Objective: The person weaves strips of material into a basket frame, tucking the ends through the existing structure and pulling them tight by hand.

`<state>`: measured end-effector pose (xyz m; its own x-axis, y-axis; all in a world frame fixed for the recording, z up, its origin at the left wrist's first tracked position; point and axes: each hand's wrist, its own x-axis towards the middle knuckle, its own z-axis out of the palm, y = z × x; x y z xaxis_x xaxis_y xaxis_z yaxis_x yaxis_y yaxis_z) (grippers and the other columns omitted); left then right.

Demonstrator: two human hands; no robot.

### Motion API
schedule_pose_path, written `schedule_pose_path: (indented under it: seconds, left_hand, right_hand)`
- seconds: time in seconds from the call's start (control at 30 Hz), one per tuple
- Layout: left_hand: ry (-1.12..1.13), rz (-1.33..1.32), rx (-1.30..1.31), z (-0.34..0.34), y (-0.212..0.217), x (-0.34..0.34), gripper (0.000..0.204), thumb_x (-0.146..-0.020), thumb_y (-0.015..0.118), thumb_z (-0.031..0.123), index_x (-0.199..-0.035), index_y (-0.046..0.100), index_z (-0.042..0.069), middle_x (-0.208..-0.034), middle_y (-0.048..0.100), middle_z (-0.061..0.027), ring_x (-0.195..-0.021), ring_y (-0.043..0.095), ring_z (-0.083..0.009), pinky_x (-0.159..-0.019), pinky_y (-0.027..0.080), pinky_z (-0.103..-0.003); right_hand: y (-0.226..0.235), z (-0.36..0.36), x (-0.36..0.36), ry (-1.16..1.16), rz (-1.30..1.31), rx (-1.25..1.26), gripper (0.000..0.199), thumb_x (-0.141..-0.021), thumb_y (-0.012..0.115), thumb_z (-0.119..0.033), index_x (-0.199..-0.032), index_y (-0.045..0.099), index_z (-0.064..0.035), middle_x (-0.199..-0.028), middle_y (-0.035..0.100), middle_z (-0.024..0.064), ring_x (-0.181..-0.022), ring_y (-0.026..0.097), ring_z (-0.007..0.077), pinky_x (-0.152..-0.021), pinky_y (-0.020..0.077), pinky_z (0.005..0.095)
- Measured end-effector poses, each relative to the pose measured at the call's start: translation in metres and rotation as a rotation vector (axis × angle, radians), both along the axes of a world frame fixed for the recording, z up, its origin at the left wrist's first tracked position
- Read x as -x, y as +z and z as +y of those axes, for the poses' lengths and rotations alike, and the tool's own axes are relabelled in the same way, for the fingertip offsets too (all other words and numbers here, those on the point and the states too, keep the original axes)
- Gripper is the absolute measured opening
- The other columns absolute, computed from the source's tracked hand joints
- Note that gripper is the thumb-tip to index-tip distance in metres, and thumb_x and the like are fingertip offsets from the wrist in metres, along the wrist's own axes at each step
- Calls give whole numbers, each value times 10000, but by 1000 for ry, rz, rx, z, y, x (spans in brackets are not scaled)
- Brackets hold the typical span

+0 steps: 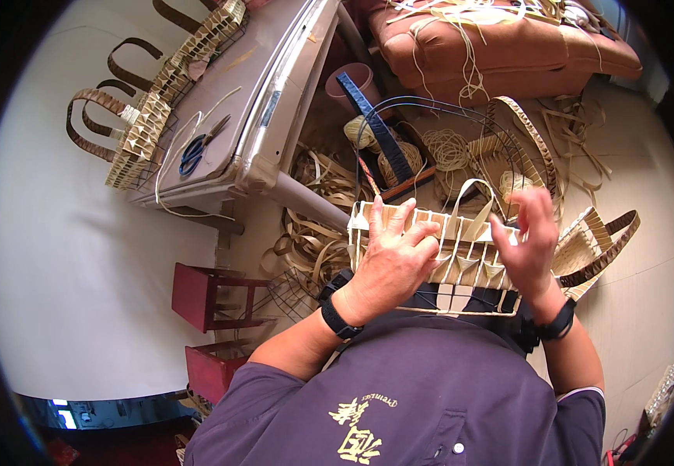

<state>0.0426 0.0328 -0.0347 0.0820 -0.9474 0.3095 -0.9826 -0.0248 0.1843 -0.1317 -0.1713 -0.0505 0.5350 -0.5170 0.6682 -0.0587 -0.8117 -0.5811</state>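
Our left hand [397, 252] lies across the pale wire-framed basket [461, 272], fingertips over its far edge, apparently to steady it; we cannot tell whether the thumb closes underneath. Our right hand [529, 237] is at the basket's right end, too blurred for us to tell whether thumb and fingers meet. Between both, a pale strip [477, 223] loops upward. The basket sits close before our shirt [430, 373], presumably for support; scissors [194, 154] lie on the table [236, 85].

Large yellow characters [358, 444] and smaller yellow script [379, 401] mark the dark shirt [430, 380].
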Motion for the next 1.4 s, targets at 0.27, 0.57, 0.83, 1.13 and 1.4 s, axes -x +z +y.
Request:
schedule_pose_path:
  seconds: [0.27,0.57,0.83,1.13,1.4]
  left_hand:
    - [64,-16,-71,0,0,16,375,-957,845,265,-1289,711,155,-1453,675,-45,-1568,478,-465,-1267,187,-849]
    - [87,-39,-72,-2,-4,17,683,-950,843,280,-1567,595,127,-1489,648,-110,-1575,464,-446,-1284,174,-829]
    - [72,-78,-78,-4,-1,12,707,-962,828,309,-1604,590,132,-1503,609,-90,-1544,467,-431,-1267,199,-830]
    - [65,-86,-73,-6,-4,10,675,-962,822,287,-1600,614,215,-1491,595,-68,-1538,458,-417,-1247,220,-829]
    - [43,-119,-68,-6,-6,8,642,-963,817,258,-1580,643,301,-1508,575,-68,-1533,458,-417,-1218,237,-834]
  right_hand:
    - [-16,28,34,486,407,-26,455,-876,836,-42,-1303,682,-52,-1152,688,140,-894,746,323,-775,619,415]
    - [-16,33,35,483,435,-703,451,-902,845,31,-1319,695,-51,-1082,660,77,-727,700,166,-666,563,312]
    - [-20,17,41,776,475,-267,304,-919,861,-75,-1191,726,-45,-1029,680,97,-847,724,312,-764,592,417]
    - [-14,11,44,918,546,-255,260,-957,803,-198,-1196,806,-95,-1056,723,114,-930,744,362,-821,589,479]
    - [-5,8,49,1077,702,-239,317,-961,789,-245,-1251,806,-119,-1176,738,116,-1014,755,376,-892,604,484]
